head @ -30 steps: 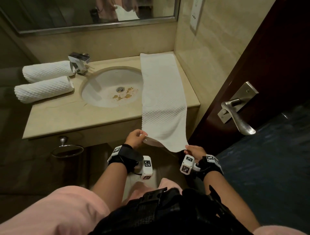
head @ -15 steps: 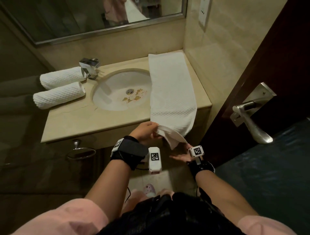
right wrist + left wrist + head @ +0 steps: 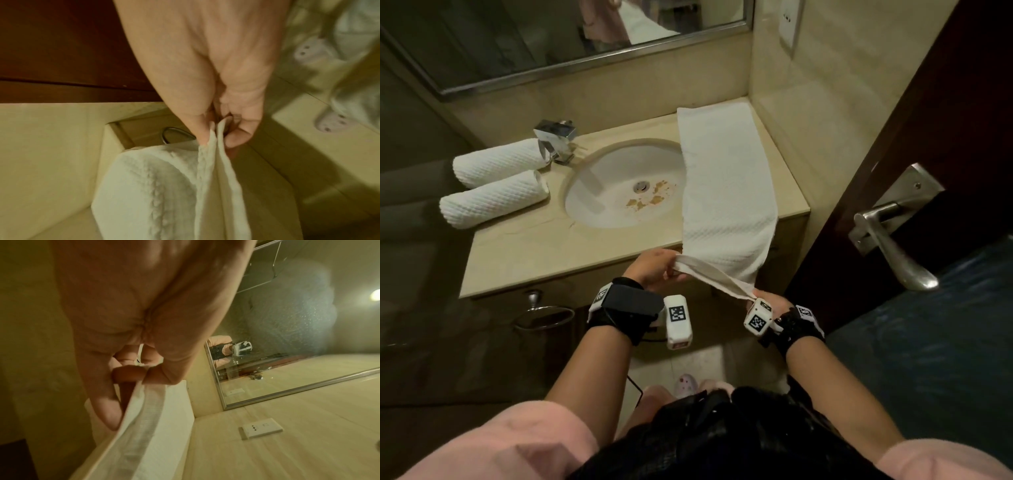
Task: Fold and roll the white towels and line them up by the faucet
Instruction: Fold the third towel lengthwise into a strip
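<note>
A long white towel folded into a strip lies on the counter to the right of the sink, and its near end hangs over the front edge. My left hand pinches the left corner of that end, seen close up with the towel in the left wrist view. My right hand pinches the right corner lower down, with thumb and fingers closed on the towel hem. Two rolled white towels lie side by side left of the faucet.
The oval sink has brown stains near the drain. A wall meets the counter on the right, and a dark door with a metal handle stands further right. A towel ring hangs below the counter.
Both hands kept hold of the towel's hanging end. The left hand rose towards the counter edge and the right turned palm up, so the end now bunches into a slanted band.
</note>
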